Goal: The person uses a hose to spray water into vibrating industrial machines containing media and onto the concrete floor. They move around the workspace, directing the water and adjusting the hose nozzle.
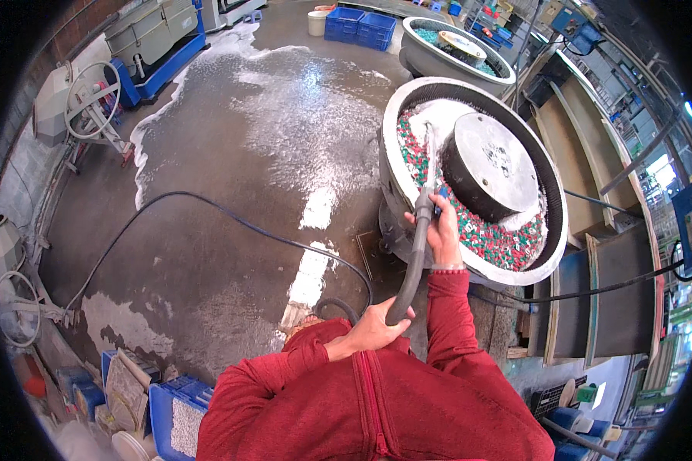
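One gray hose (414, 273) is gripped by the left hand (373, 330) and, farther forward, the right hand (446, 236); its tip overhangs a round tub (390, 142) of red and green pieces (504, 242) just beyond them.

Right hand (444, 230) forward, left hand (373, 326) near the chest (446, 388).
The right arm (450, 319) is stretched ahead, with a curled grip; the left arm (265, 376) is bent across the front (its elbow goes outward), its grip also closed.
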A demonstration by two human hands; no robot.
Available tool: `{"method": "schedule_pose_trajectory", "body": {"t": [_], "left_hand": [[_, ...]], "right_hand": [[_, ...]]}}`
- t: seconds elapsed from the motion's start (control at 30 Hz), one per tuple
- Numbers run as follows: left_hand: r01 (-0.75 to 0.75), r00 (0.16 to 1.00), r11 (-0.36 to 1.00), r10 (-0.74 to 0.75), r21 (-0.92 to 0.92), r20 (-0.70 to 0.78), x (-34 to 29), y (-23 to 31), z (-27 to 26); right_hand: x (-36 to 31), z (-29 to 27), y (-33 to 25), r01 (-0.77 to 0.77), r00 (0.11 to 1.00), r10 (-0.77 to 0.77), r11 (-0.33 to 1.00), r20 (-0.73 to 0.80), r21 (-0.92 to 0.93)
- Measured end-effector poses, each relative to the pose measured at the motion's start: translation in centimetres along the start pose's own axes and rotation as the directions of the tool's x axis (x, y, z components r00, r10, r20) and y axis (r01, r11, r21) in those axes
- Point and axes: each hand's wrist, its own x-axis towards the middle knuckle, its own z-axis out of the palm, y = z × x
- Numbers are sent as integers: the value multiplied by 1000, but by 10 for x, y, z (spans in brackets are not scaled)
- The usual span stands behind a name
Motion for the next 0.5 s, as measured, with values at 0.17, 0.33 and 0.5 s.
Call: {"method": "schedule_pose_trajectory", "body": {"t": [0.17, 0.33, 0.5], "left_hand": [[7, 998, 1000, -5, -23, 70, -6, -6, -30], [112, 986, 990, -100, -81, 135, -14, -12, -49], [58, 993, 993, -46, -104, 113, -18, -21, -57]], "right_hand": [[-4, 10, 15, 69, 996, -67, 997, -64, 22], [-3, 16, 33, 54, 992, -53, 998, -116, 12], [4, 17, 44, 36, 992, -34, 999, -120, 16]]}}
